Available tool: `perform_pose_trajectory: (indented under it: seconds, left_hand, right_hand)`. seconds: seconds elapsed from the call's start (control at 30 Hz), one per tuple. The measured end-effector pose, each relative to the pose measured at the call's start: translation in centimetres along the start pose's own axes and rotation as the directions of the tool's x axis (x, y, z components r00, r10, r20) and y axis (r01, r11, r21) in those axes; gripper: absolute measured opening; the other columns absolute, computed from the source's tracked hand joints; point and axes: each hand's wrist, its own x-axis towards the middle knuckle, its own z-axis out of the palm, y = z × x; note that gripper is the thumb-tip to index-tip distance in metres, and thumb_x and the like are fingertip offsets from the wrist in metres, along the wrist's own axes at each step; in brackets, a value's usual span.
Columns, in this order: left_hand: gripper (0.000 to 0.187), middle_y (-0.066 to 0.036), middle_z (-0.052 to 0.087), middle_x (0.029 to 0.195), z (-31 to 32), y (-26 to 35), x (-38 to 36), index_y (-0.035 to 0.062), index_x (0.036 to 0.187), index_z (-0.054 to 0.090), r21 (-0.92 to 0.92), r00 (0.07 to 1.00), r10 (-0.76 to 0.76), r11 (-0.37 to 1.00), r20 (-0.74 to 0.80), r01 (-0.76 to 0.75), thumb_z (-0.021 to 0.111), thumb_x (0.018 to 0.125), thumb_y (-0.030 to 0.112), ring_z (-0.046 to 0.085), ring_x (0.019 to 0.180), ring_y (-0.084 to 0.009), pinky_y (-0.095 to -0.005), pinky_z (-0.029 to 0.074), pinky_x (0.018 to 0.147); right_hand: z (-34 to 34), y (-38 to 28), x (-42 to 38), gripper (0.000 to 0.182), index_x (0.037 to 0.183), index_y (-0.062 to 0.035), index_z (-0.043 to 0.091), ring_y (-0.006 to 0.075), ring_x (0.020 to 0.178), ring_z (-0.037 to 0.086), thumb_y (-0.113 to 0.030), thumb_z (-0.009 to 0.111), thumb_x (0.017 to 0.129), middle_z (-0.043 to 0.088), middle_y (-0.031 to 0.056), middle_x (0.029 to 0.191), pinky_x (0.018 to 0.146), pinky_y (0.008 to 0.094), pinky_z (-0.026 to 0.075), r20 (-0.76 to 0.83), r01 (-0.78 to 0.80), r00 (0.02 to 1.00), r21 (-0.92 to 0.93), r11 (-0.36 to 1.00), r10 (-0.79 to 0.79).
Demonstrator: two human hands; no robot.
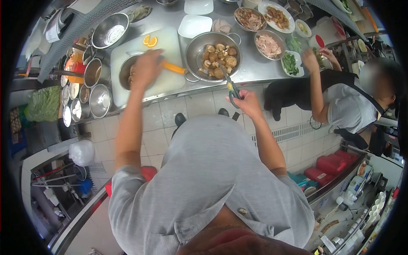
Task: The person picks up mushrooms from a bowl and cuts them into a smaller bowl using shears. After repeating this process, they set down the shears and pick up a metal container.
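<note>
My right hand [246, 103] holds a pair of scissors [232, 90], their blades pointing into a metal colander [191, 53] of brown mushrooms [219, 59]. Over a smaller metal bowl [124, 73] on the white cutting board [170, 40] is my left hand [146, 68], blurred, its fingers pointing right. It hides part of that bowl and its brown contents. The orange handle [173, 67] of a knife reaches from beside my left hand to the colander's rim. Two orange slices [150, 41] lie higher on the board.
Bowls of shredded meat [268, 46] and a dish of green leaves [290, 63] stand at the right. A co-worker [350, 102] works there with both hands raised. An empty colander [111, 32] and metal pots [92, 73] line the left side. White dishes [195, 26] sit behind the mushrooms.
</note>
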Motion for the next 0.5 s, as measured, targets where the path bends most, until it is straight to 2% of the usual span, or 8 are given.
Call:
perform_pose_trajectory:
  seconds: [0.03,0.07,0.13,0.2,0.3,0.4,0.43,0.5]
  left_hand:
    - [0.038,-0.019,0.072,0.105,2.3,2.4,1.4,0.007,0.122,0.067,-0.155,0.999,-0.039,0.987,0.031,0.043,0.072,0.09,0.027,0.07,0.1,-0.0357,-0.0432,0.056,0.084]
    - [0.038,-0.02,0.072,0.104,3.4,5.4,2.9,0.0053,0.122,0.064,-0.174,0.983,-0.045,0.982,0.179,0.076,0.071,0.09,0.026,0.07,0.098,-0.0374,-0.0449,0.056,0.083]
    - [0.038,-0.021,0.072,0.108,10.3,7.6,5.5,0.0047,0.121,0.063,-0.039,0.966,0.05,0.998,0.253,-0.042,0.072,0.088,0.022,0.07,0.1,-0.0389,-0.0462,0.056,0.084]
    - [0.033,-0.022,0.07,0.113,13.9,9.4,7.2,0.001,0.113,0.063,0.011,0.896,-0.066,0.998,0.44,0.068,0.069,0.087,0.021,0.068,0.103,-0.0402,-0.0493,0.055,0.088]
    - [0.031,-0.023,0.07,0.113,16.4,8.8,8.1,0.0007,0.109,0.065,-0.048,0.901,-0.103,0.99,0.422,0.135,0.07,0.085,0.019,0.068,0.105,-0.0399,-0.049,0.055,0.087]
    - [0.029,-0.02,0.072,0.109,13.3,7.6,8.3,0.0022,0.105,0.067,-0.085,0.929,0.011,0.996,0.371,0.023,0.071,0.083,0.021,0.069,0.102,-0.0381,-0.0483,0.055,0.086]
    - [0.027,-0.017,0.073,0.103,12.7,6.1,8.1,0.0052,0.102,0.069,-0.049,0.954,0.092,0.996,0.287,-0.081,0.072,0.082,0.024,0.069,0.097,-0.0374,-0.0468,0.055,0.083]
    - [0.027,-0.015,0.072,0.098,7.6,3.3,7.2,0.0074,0.097,0.07,-0.177,0.941,0.116,0.982,0.319,-0.061,0.074,0.081,0.029,0.069,0.092,-0.0366,-0.0442,0.055,0.08]
  right_hand:
    - [0.0,0.0,0.0,0.05,0.066,-0.004,0.061,0.0117,0.054,0.05,-0.044,0.091,0.072,0.057,0.002,0.059,0.051,0.0313,0.041,-0.006,0.006,1.0,0.006,1.0,-0.006]
    - [0.0,-0.1,-0.1,0.05,0.066,-0.0039,0.061,0.0116,0.054,0.049,-0.044,0.091,0.072,0.057,0.002,0.059,0.051,0.0314,0.041,-0.011,0.011,1.0,0.012,1.0,-0.011]
    - [0.0,-0.6,-0.3,0.049,0.065,-0.0049,0.06,0.0101,0.054,0.048,-0.041,0.091,0.073,0.055,0.0003,0.058,0.051,0.0302,0.039,-0.024,0.029,0.999,0.009,1.0,-0.028]
    - [-0.3,-1.2,-1.0,0.046,0.064,-0.007,0.057,0.0073,0.054,0.044,-0.037,0.09,0.075,0.052,-0.0029,0.058,0.05,0.0275,0.035,-0.044,0.047,0.998,-0.006,0.999,-0.047]
    - [-0.7,-0.6,-1.6,0.046,0.063,-0.0072,0.056,0.0069,0.054,0.044,-0.035,0.091,0.075,0.052,-0.0031,0.057,0.049,0.0275,0.035,-0.066,0.092,0.994,-0.006,0.996,-0.092]
    - [-0.9,0.7,-2.0,0.049,0.066,-0.0036,0.059,0.0101,0.054,0.048,-0.039,0.092,0.072,0.055,0.0005,0.058,0.051,0.031,0.041,-0.099,0.055,0.994,0.013,0.998,-0.053]
    - [-1.0,1.2,-2.1,0.049,0.066,-0.0038,0.059,0.0101,0.054,0.048,-0.039,0.092,0.072,0.054,0.0003,0.058,0.051,0.031,0.041,-0.102,0.05,0.994,0.029,0.998,-0.047]
    - [-1.3,1.7,-2.2,0.049,0.066,-0.0042,0.058,0.0101,0.054,0.047,-0.039,0.092,0.072,0.054,-0.0001,0.058,0.051,0.0309,0.04,-0.106,0.044,0.994,0.055,0.997,-0.038]
